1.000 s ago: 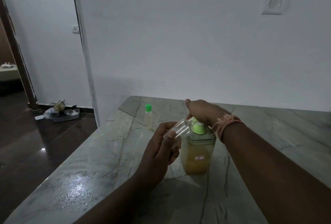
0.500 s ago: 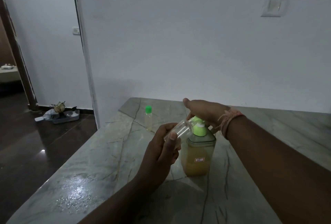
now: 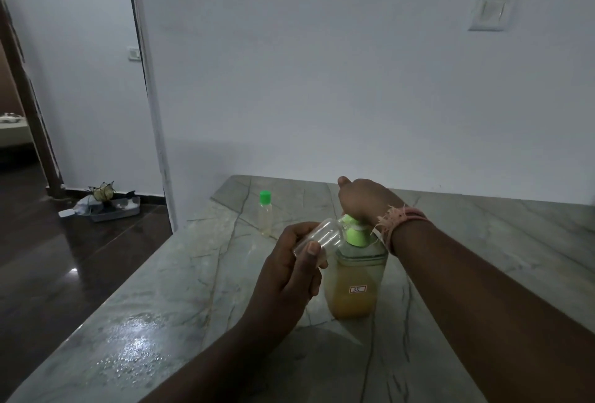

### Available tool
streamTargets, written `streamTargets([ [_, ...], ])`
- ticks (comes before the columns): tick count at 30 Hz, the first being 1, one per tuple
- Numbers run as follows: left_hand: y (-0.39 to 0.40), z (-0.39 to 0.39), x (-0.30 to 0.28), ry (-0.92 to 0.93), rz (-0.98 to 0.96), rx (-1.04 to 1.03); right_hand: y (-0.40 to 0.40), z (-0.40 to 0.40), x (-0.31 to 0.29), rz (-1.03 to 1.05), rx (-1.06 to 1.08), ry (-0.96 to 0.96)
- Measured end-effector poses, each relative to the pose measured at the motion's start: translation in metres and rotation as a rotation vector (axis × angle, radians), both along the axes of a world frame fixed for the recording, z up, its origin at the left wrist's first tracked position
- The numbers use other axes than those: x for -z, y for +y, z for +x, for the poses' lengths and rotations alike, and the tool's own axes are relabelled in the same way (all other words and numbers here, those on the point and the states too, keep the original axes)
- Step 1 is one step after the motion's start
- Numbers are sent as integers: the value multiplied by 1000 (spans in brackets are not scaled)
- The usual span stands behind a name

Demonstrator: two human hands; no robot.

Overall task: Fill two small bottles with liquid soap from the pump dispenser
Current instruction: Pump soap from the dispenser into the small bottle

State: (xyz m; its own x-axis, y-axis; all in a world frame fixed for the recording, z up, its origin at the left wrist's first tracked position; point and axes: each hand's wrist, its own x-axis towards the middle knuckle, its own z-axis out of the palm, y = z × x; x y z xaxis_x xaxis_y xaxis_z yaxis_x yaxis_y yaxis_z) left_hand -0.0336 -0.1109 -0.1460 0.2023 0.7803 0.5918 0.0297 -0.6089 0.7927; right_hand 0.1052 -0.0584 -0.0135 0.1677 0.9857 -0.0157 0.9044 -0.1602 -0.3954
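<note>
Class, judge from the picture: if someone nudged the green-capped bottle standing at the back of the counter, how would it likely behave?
The capped bottle is tall, narrow and upright, so it would probably tip easily. It looks like thin clear plastic with pale liquid inside, so likely light. On the smooth counter it might slide, then roll once down.

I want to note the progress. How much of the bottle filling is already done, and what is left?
Done, it seems: a capped bottle with pale liquid stands on the counter. In hand: the left hand holds an open clear bottle, tilted, mouth at the spout of the dispenser, while the right hand presses the pump; it looks almost empty. Left: filling and capping it.
</note>
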Motion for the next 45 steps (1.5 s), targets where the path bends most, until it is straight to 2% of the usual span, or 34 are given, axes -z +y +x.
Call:
streamTargets([
  [6, -1, -1, 0, -11, -6, 7, -1, 4, -7, 13, -80, -25],
  [13, 2, -2, 3, -33, -24, 6, -2, 2, 0, 21, -37, -66],
  [19, 4, -2, 1, -94, -16, 37, -4, 5, -11, 32, -120, -76],
  [29, 6, -3, 5, -118, -28, 72, -3, 7, -2, 2, -91, -111],
  [35, 9, -3, 8, -173, -103, 191, -2, 6, 0, 101, -51, -57],
  [45, 8, -3, 8, -146, -77, 153, -7, 7, -10, 36, -105, -104],
])
